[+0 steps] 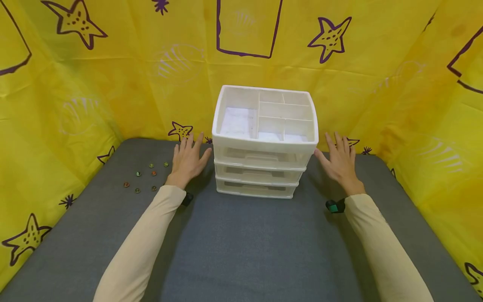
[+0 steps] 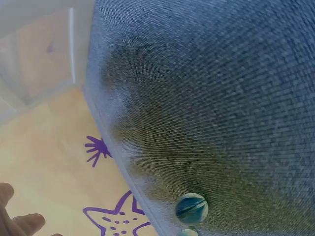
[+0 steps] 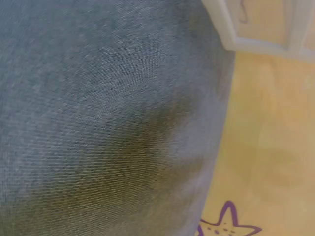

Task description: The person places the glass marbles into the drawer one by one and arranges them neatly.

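A white plastic drawer unit point(image 1: 264, 167) stands upright near the table's back edge, with three see-through drawers pushed in and a divided tray on top. To its left is my left hand point(image 1: 188, 161), fingers straight and spread, holding nothing; a few of its fingertips point(image 2: 29, 223) show in the left wrist view. My right hand point(image 1: 339, 163) is on the other side, fingers also straight; its thumb is close to the unit's side, and I cannot tell whether they touch. Several small marbles point(image 1: 154, 173) lie scattered left of my left hand; one blue-green marble point(image 2: 192, 209) appears larger in the left wrist view.
Dark grey cloth covers the table point(image 1: 245, 251). Yellow curtains point(image 1: 143, 84) with purple starfish drawings hang behind and along both sides. The top tray's compartments point(image 1: 237, 121) have bare, pale floors. A dark band with a green patch point(image 1: 333, 207) sits at my right wrist.
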Demonstrator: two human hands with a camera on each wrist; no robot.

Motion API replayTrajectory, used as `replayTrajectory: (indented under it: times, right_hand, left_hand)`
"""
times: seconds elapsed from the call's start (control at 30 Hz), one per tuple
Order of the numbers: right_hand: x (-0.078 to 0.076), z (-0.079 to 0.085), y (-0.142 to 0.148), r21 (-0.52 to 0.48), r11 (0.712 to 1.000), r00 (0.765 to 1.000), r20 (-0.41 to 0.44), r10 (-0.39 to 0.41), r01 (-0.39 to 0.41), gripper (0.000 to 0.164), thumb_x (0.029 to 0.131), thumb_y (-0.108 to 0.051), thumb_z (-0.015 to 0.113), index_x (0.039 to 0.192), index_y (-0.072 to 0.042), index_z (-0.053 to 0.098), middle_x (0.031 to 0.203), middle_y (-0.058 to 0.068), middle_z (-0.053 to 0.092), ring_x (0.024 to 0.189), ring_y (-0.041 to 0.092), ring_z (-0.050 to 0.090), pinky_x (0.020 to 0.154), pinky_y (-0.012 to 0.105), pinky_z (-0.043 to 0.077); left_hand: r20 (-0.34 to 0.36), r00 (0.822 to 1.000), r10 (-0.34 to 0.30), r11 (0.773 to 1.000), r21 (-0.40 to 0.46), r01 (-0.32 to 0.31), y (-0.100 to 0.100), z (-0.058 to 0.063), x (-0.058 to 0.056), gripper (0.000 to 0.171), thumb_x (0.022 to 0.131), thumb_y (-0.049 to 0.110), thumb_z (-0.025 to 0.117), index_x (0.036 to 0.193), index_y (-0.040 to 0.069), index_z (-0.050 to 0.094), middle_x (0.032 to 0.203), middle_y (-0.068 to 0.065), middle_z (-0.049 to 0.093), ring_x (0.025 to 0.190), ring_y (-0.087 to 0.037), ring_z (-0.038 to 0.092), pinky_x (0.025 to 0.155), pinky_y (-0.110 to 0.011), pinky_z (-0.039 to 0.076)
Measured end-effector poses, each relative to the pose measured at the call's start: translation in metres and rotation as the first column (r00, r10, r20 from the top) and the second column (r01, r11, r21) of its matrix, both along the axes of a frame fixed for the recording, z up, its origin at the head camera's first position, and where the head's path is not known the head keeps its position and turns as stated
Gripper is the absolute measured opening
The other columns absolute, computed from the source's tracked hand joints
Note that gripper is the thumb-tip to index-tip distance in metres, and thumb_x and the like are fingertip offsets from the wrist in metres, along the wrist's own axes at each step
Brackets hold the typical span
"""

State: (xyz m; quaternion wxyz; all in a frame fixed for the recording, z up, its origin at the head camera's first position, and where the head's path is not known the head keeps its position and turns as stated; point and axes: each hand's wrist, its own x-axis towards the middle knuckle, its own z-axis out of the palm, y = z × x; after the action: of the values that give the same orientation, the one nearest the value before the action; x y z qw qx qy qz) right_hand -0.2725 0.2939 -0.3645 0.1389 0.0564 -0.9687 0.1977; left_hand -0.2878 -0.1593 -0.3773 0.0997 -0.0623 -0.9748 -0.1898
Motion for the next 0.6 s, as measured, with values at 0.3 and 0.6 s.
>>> replayTrajectory:
  times: [0.3,0.6]
  right_hand:
    - [0.003,0.007,-0.002,-0.076,0.996,0.999,-0.039,0.033,-0.036,0.081,0.099,-0.065,0.032,0.159,-0.012,0.018,0.165,0.022,0.007,0.15,0.051,0.003,0.115,0.072,-0.002]
    - [0.008,0.014,-0.004,-0.167,0.983,0.994,-0.087,0.06,-0.074,0.078,0.1,-0.061,0.034,0.159,-0.01,0.019,0.165,0.024,0.01,0.15,0.051,0.003,0.115,0.073,-0.001]
  left_hand:
    - [-0.025,1.0,-0.018,0.999,0.041,0.019,0.0,0.002,0.004,0.065,0.103,0.046,0.042,0.159,0.019,0.021,0.165,-0.02,0.016,0.15,-0.044,0.017,0.12,-0.061,0.017]
    - [-0.041,0.998,-0.037,0.995,0.086,0.04,0.0,0.005,0.01,0.064,0.104,0.041,0.044,0.159,0.017,0.021,0.164,-0.022,0.018,0.149,-0.044,0.021,0.12,-0.06,0.018]
